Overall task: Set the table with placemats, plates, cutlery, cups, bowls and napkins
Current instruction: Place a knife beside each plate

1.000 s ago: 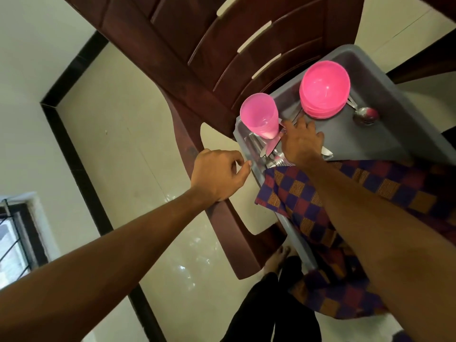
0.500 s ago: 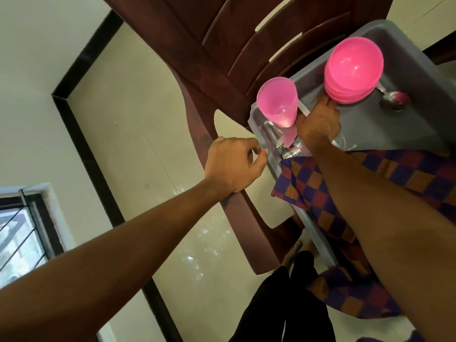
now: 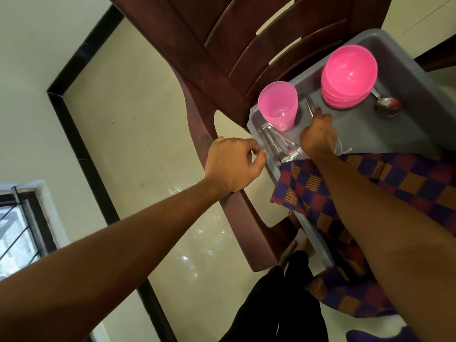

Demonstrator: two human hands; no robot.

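Likely a home: tiled floor, plastic chair, barred window.

A single head camera sits at the person's head and faces steeply down and forward through a wide lens. It is rolled, so the floor border slants. The left arm enters from 8 o'clock and the right arm from 4 o'clock, both large and close to the lens. The left grip and right grip lie near centre. The tray fills 1 to 2 o'clock, the chair 12, legs 6, a window 9.
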